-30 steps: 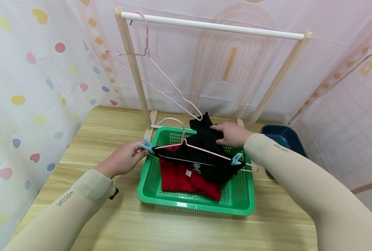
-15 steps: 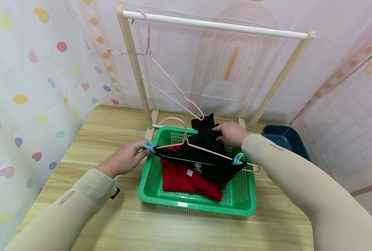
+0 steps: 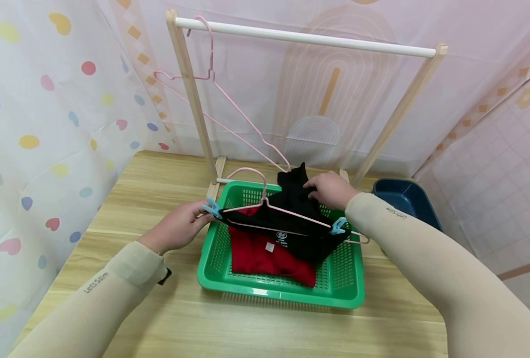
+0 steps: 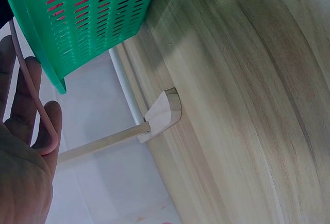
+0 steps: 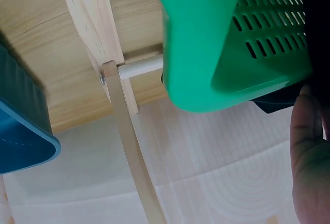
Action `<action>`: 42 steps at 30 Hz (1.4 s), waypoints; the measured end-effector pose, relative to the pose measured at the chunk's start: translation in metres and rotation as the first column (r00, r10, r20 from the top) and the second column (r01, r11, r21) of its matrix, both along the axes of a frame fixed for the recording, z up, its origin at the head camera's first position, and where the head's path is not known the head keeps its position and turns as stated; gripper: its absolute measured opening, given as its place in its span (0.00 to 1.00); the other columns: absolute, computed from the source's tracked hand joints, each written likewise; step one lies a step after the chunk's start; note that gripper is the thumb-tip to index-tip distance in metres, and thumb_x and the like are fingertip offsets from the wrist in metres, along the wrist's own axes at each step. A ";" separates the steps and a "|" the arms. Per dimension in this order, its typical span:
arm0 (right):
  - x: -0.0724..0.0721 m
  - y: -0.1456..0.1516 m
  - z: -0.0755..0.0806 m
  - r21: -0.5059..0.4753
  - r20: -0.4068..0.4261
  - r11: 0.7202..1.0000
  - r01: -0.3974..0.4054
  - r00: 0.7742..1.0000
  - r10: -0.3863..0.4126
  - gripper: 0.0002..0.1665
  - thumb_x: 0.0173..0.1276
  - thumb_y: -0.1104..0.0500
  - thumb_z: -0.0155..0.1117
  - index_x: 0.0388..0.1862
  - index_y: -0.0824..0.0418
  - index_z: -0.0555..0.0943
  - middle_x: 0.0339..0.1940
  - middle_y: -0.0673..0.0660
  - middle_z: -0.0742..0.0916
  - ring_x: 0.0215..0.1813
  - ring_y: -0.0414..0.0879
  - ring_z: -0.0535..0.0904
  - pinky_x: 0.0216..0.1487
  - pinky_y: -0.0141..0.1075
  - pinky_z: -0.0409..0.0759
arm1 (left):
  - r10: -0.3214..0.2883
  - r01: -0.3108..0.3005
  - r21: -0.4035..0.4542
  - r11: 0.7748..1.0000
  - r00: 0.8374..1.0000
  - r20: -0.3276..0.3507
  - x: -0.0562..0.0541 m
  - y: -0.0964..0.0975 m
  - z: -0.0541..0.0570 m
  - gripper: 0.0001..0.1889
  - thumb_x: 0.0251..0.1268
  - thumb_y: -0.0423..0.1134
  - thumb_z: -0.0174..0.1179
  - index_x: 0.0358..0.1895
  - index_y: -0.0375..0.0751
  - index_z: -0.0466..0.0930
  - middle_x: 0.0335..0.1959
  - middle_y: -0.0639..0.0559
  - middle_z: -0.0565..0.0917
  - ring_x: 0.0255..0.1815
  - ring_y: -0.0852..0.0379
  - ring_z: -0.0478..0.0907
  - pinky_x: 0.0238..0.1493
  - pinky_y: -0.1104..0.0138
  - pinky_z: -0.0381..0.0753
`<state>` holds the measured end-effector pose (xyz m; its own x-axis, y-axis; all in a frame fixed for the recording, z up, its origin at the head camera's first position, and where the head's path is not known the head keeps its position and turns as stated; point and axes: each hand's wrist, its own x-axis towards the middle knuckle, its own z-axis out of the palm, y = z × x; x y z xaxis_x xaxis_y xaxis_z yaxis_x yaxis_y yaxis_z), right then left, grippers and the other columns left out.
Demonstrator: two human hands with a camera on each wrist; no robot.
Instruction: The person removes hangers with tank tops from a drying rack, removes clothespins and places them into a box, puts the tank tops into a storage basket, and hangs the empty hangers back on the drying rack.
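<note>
A black top (image 3: 292, 199) with a printed neck label hangs on a pink hanger (image 3: 296, 215) over the basket. A light blue clothespin (image 3: 212, 208) sits at the hanger's left shoulder, another clothespin (image 3: 338, 226) at its right. My left hand (image 3: 177, 224) holds the hanger's left end, beside the clothespin; in the left wrist view, the hanger's end (image 4: 49, 133) lies across my fingers. My right hand (image 3: 332, 189) grips the black cloth behind the hanger, above the basket's back right; in the right wrist view dark cloth hides part of the fingers.
A green basket (image 3: 260, 294) holds a folded red garment (image 3: 269, 263). Behind stands a wooden rack with a white rail (image 3: 309, 39); a second pink hanger (image 3: 247, 119) hangs bare at its left. A dark blue basin (image 3: 408, 196) stands at the right on the wooden table (image 3: 265, 333).
The black cloth at the back has shifted slightly to the right with my right hand. My left hand and the hanger keep their place; the head view has moved a little.
</note>
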<state>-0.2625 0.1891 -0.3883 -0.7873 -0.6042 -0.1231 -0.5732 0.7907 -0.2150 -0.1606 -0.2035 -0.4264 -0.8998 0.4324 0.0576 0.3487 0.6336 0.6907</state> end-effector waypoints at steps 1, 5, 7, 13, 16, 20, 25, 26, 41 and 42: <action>0.000 0.000 0.000 -0.005 -0.011 1.000 -0.003 1.000 0.003 0.18 0.75 0.61 0.68 0.61 0.63 0.87 0.60 0.60 0.90 0.61 0.57 0.87 0.64 0.51 0.83 | 0.001 -0.001 -0.002 1.000 1.000 -0.002 0.000 0.000 0.000 0.05 0.81 0.36 0.58 0.45 0.49 0.83 0.47 0.53 0.87 0.57 0.48 0.86 0.58 0.48 0.84; 0.003 0.002 0.001 -0.029 -0.044 0.999 -0.013 0.999 0.012 0.15 0.74 0.62 0.69 0.58 0.62 0.88 0.56 0.59 0.91 0.57 0.55 0.89 0.61 0.50 0.84 | 0.001 -0.001 -0.007 1.000 1.000 -0.008 0.001 0.000 0.000 0.05 0.81 0.36 0.58 0.45 0.49 0.83 0.48 0.53 0.87 0.57 0.48 0.86 0.58 0.48 0.84; 0.004 0.003 0.003 -0.048 -0.046 0.999 0.001 0.999 -0.003 0.15 0.74 0.62 0.69 0.58 0.61 0.88 0.56 0.58 0.91 0.56 0.55 0.89 0.61 0.50 0.84 | 0.002 -0.002 -0.010 1.000 1.000 -0.011 0.001 0.001 0.000 0.05 0.81 0.35 0.58 0.45 0.49 0.83 0.48 0.53 0.87 0.57 0.48 0.86 0.58 0.48 0.83; 0.009 0.005 0.010 -0.086 -0.031 0.995 0.053 0.998 -0.056 0.16 0.75 0.59 0.69 0.59 0.57 0.88 0.56 0.56 0.92 0.56 0.55 0.89 0.70 0.58 0.75 | 0.006 -0.006 -0.021 1.000 1.000 -0.012 0.002 0.001 0.000 0.05 0.80 0.34 0.58 0.45 0.48 0.83 0.48 0.52 0.87 0.58 0.46 0.86 0.59 0.48 0.83; 0.012 0.006 0.013 -0.102 -0.032 0.994 0.041 0.999 -0.044 0.15 0.75 0.59 0.69 0.58 0.58 0.88 0.55 0.56 0.92 0.56 0.55 0.89 0.70 0.58 0.76 | 0.009 -0.009 -0.022 1.000 1.000 -0.013 0.002 0.001 -0.001 0.06 0.80 0.34 0.58 0.46 0.48 0.83 0.48 0.52 0.87 0.58 0.46 0.86 0.59 0.48 0.83; 0.016 0.008 0.017 -0.121 -0.046 0.992 0.018 0.999 -0.024 0.15 0.75 0.60 0.69 0.58 0.59 0.88 0.54 0.57 0.92 0.54 0.53 0.89 0.63 0.53 0.82 | 0.007 -0.007 -0.023 1.000 1.000 -0.020 0.002 0.000 -0.001 0.06 0.80 0.34 0.58 0.46 0.49 0.84 0.48 0.53 0.87 0.57 0.47 0.86 0.59 0.48 0.83; 0.022 0.009 0.022 -0.138 -0.026 0.990 0.033 0.999 -0.036 0.15 0.74 0.60 0.70 0.58 0.59 0.88 0.54 0.57 0.92 0.55 0.53 0.89 0.68 0.57 0.79 | 0.012 -0.013 -0.041 0.999 0.999 -0.030 0.003 0.000 0.000 0.06 0.80 0.34 0.58 0.45 0.49 0.84 0.47 0.54 0.86 0.56 0.49 0.85 0.58 0.49 0.83; 0.023 0.010 0.023 -0.140 -0.018 0.989 0.039 0.999 -0.042 0.15 0.74 0.60 0.70 0.58 0.59 0.88 0.54 0.56 0.92 0.56 0.53 0.89 0.71 0.60 0.75 | 0.012 -0.013 -0.042 0.999 0.999 -0.032 0.003 0.000 0.000 0.06 0.80 0.34 0.58 0.45 0.49 0.84 0.47 0.54 0.86 0.55 0.50 0.85 0.58 0.49 0.83; 0.036 0.014 0.028 -0.150 0.053 0.988 0.046 0.998 -0.038 0.14 0.73 0.60 0.71 0.56 0.55 0.89 0.56 0.54 0.92 0.57 0.52 0.89 0.79 0.75 0.44 | 0.004 -0.005 -0.022 1.000 0.999 -0.033 0.003 0.003 0.002 0.05 0.79 0.34 0.59 0.44 0.49 0.83 0.46 0.53 0.87 0.57 0.48 0.86 0.58 0.48 0.83; 0.036 0.014 0.029 -0.150 0.053 0.988 0.041 0.998 -0.034 0.14 0.73 0.60 0.71 0.56 0.55 0.89 0.55 0.54 0.92 0.56 0.51 0.89 0.80 0.74 0.44 | 0.004 -0.004 -0.021 1.000 0.999 -0.033 0.003 0.003 0.003 0.05 0.79 0.34 0.59 0.44 0.49 0.83 0.46 0.53 0.87 0.57 0.47 0.86 0.58 0.48 0.83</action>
<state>-0.2261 0.2028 -0.3595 -0.8050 -0.5888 -0.0727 -0.5291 0.7680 -0.3609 -0.1572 -0.2004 -0.4237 -0.8994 0.4302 0.0782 0.3684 0.6492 0.6655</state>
